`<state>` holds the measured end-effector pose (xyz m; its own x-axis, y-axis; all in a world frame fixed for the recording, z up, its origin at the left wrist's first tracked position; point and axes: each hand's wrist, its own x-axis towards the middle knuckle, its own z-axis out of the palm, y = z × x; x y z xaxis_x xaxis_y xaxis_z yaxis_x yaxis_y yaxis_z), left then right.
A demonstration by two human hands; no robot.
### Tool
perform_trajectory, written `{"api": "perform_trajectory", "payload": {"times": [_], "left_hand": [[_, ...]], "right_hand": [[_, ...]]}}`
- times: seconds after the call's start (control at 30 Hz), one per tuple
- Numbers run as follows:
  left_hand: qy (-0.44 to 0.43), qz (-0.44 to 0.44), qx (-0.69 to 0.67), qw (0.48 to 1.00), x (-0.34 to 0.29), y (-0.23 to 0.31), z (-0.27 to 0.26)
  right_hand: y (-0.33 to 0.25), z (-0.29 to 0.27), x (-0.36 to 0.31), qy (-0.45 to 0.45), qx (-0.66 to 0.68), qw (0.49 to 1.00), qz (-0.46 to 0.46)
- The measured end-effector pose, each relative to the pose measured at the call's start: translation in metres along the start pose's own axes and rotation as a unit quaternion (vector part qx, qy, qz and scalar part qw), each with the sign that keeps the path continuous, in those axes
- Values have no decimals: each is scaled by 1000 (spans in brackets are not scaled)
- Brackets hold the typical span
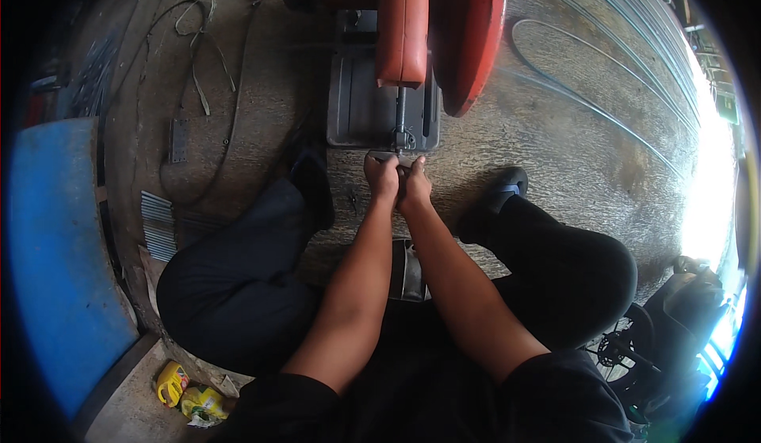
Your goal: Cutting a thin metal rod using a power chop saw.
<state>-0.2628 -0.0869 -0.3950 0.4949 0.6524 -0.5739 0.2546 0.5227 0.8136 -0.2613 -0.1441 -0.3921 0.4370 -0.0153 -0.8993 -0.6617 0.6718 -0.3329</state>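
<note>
A red chop saw [403, 31] stands in front of me on its dark base [349, 110], its round red blade guard [476, 39] to the right. From the saw's clamp a threaded rod [402, 114] runs toward me and ends in a flat metal handle [383, 155]. My left hand [384, 175] closes on the left side of this handle, its thumb on top. Beside it, my right hand [414, 183] grips the right side, fingers wrapped underneath. The undersides of both hands are hidden.
Long metal rods [610, 31] lie at the right, one bent in a loop. Cut rod pieces [158, 225] sit by my left knee. A cable [235, 110] and strap [194, 70] lie at left, near a blue panel [59, 261]. Yellow packages [172, 383] are at lower left.
</note>
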Motion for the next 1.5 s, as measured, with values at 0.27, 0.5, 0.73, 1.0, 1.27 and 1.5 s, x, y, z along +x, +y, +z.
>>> {"api": "perform_trajectory", "payload": {"times": [0.27,0.5,0.73,1.0,1.27,1.5], "left_hand": [[-88,9,100,991,-14,16,-2],[-26,58,110,992,-14,-10,3],[11,55,98,994,-16,-13,7],[28,44,77,996,-28,-1,15],[24,50,94,994,-21,-11,13],[21,43,68,997,-18,-14,12]], "right_hand": [[-8,-19,18,-25,-129,991,-40],[-31,-13,0,-108,-182,972,-104],[-55,-11,-29,47,-627,688,-363],[-56,-11,-22,17,-699,617,-360],[-63,-11,-16,-17,-679,600,-422],[-57,-17,-3,-51,-613,624,-482]]}}
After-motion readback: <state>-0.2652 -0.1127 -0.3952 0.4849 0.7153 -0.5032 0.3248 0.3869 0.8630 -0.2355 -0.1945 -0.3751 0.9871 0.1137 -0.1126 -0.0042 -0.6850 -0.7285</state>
